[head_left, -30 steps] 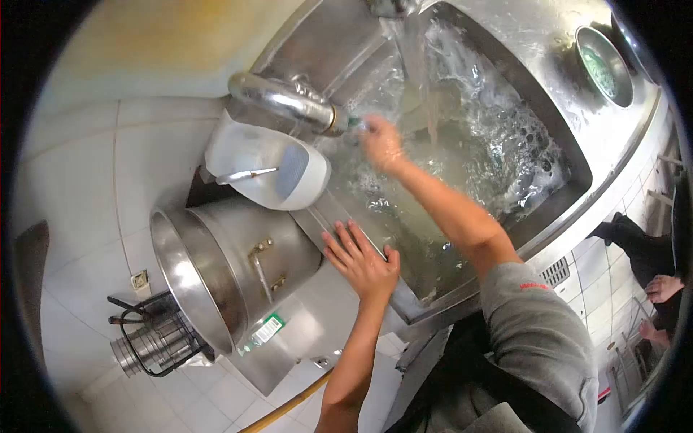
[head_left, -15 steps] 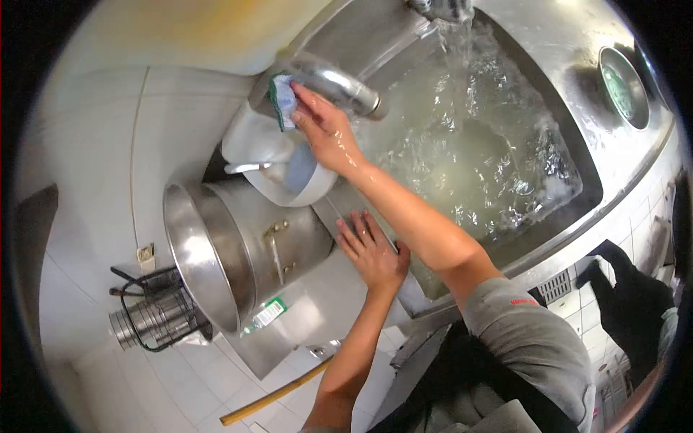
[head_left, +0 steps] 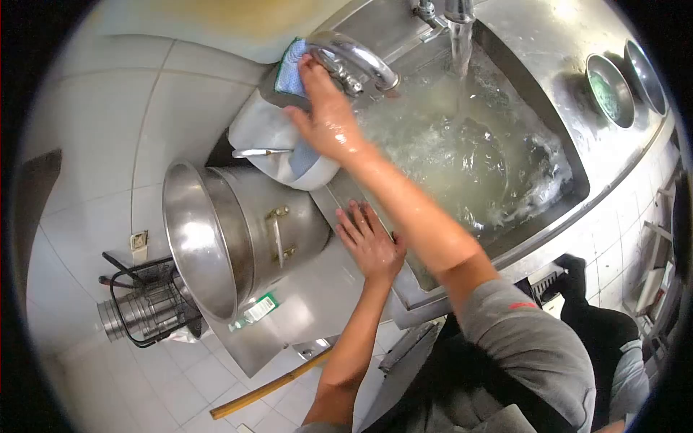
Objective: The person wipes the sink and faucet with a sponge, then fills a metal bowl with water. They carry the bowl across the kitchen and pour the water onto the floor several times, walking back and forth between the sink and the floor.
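A blue cloth with a green edge [head_left: 291, 68] rests on the ledge beside the chrome faucet [head_left: 367, 58]. My right hand [head_left: 328, 119] is at the cloth's right side, thumb spread away and fingertips touching or very near it; part of the fingers is behind the faucet. My left hand [head_left: 372, 245] lies flat on the metal rim of the sink, fingers spread, holding nothing. Under my right wrist is a white tub [head_left: 271, 162] with a metal handle [head_left: 261, 152] sticking out and something grey-blue inside.
Water runs from a second tap [head_left: 460, 36] into the full steel sink [head_left: 530, 252]. A large steel pot [head_left: 209, 238] lies on its side at left, near a green-and-white bottle [head_left: 255, 312]. Two metal bowls [head_left: 610, 90] stand at right. Another person's dark-clothed leg [head_left: 599, 325] shows lower right.
My right hand has moved up toward the faucet, its thumb now apart from the cloth it pinched before. The cloth has gone up to the ledge. My left hand stays on the rim.
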